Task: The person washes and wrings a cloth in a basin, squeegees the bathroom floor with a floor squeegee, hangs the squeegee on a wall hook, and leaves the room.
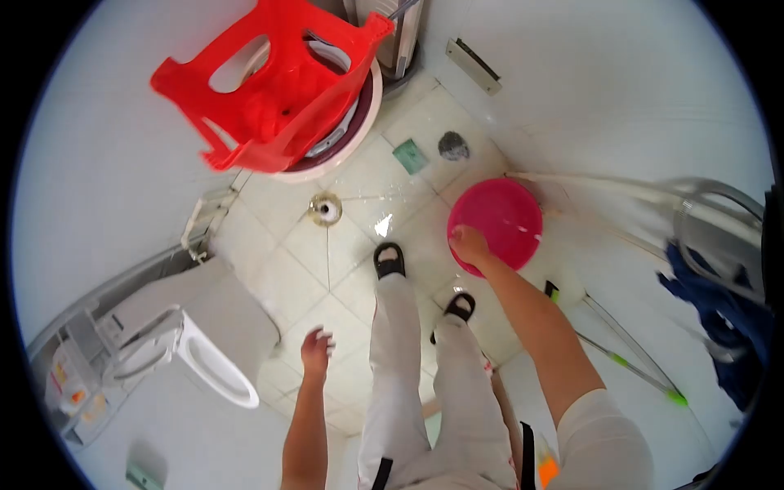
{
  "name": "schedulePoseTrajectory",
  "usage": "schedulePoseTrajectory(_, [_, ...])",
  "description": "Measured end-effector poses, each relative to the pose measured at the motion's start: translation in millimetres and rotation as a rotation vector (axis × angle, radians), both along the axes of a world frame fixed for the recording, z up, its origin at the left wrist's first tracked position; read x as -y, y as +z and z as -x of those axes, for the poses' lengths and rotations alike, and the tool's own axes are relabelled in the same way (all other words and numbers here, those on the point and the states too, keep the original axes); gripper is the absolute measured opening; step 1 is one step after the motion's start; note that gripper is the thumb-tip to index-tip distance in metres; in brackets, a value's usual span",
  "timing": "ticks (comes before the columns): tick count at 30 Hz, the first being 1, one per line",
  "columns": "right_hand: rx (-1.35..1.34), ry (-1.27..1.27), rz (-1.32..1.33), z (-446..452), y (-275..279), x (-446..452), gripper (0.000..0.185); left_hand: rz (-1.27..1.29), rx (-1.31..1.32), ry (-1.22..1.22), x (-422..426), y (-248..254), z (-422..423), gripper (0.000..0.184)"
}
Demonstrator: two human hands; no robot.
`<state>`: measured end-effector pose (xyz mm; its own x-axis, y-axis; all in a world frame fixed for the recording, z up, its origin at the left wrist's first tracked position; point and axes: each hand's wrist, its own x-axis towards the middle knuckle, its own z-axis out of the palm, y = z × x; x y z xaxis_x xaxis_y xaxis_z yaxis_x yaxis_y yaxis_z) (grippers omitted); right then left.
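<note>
Right hand at the pink basin, left hand free.
From my remote view, the basin [516, 214] sits near the wall; a level, firm rim hold would steady it best. I can't tell whether my right hand [469, 243] clamps it: the fingertips are obscured. My left hand's [314, 353] blurred fingers hang loosely apart.

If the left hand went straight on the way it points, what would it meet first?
In the picture, the left hand points across pale square floor tiles toward the round brass-coloured floor drain, probably first in line. Its height is unclear; it might pass above.
</note>
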<state>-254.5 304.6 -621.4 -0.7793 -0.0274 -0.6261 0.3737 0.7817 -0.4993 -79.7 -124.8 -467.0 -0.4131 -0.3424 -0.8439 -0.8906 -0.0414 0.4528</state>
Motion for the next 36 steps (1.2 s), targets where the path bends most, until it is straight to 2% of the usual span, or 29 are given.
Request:
schedulePoseTrajectory(3, [-0.187,0.143,-0.159,96,-109,6,0.033,0.119,0.196,-0.059,49,-66,-49,0.038])
schedulePoseTrajectory(5, [-0.289,-0.018,-0.192,150,-152,6,0.038,0.173,0.355,-0.094,85,-97,-97,0.036])
schedulePoseTrajectory(6, [-0.472,0.051,-0.312,168,-215,-4,0.041,0.194,0.426,-0.098,96,-112,-120,0.034])
schedulePoseTrajectory(7, [-0.532,0.034,-0.425,179,-236,-6,0.043,0.204,0.490,-0.096,106,-122,-140,0.034])
schedulePoseTrajectory(8, [-0.595,0.019,-0.534,188,-243,-6,0.046,0.218,0.551,-0.092,114,-128,-159,0.033])
schedulePoseTrajectory(10, [-0.543,0.116,-0.565,192,-258,-20,0.044,0.191,0.610,0.075,128,-139,-190,0.035])
schedulePoseTrajectory(11, [-0.525,0.163,-0.578,199,-262,-26,0.043,0.214,0.663,-0.015,125,-139,-191,0.035])
schedulePoseTrajectory(14, [-0.406,-0.034,-0.385,238,-246,-24,0.036,0.181,0.673,-0.097,102,-121,-165,0.034])
schedulePoseTrajectory(16, [-0.748,0.020,-0.381,239,-241,15,0.019,0.148,0.675,-0.074,93,-115,-164,0.034])
schedulePoseTrajectory(17, [-0.838,0.067,-0.406,233,-234,41,0.017,0.140,0.669,-0.066,92,-116,-161,0.034])
schedulePoseTrajectory(18, [-0.802,0.088,-0.346,223,-238,61,0.016,0.113,0.668,-0.075,85,-111,-151,0.034])
schedulePoseTrajectory(19, [-0.680,0.142,-0.379,213,-232,82,0.017,0.095,0.664,-0.075,82,-109,-151,0.035])
schedulePoseTrajectory(21, [-0.754,0.172,-0.464,193,-251,108,0.028,0.074,0.651,-0.066,72,-109,-136,0.035])
schedulePoseTrajectory(25, [-0.660,0.201,-0.489,203,-276,102,0.043,0.082,0.591,-0.127,74,-104,-122,0.036])
schedulePoseTrajectory(27, [-0.491,-0.065,-0.242,218,-263,93,0.042,0.087,0.554,-0.096,72,-91,-118,0.036])
schedulePoseTrajectory(29, [-0.412,-0.305,0.021,235,-218,73,0.041,0.077,0.591,-0.051,78,-84,-133,0.037])
schedulePoseTrajectory(32, [-0.376,-0.573,0.614,256,-117,56,0.041,0.064,0.608,-0.050,80,-66,-141,0.037])
schedulePoseTrajectory(34, [-0.503,-0.808,0.877,266,-26,54,0.040,0.052,0.639,-0.081,77,-57,-143,0.035])
schedulePoseTrajectory(35, [-0.559,-0.923,1.013,270,-5,53,0.039,0.042,0.639,-0.086,76,-58,-143,0.035])
schedulePoseTrajectory(36, [-0.768,-0.803,0.754,277,-5,49,0.038,0.035,0.643,-0.086,76,-58,-145,0.036])
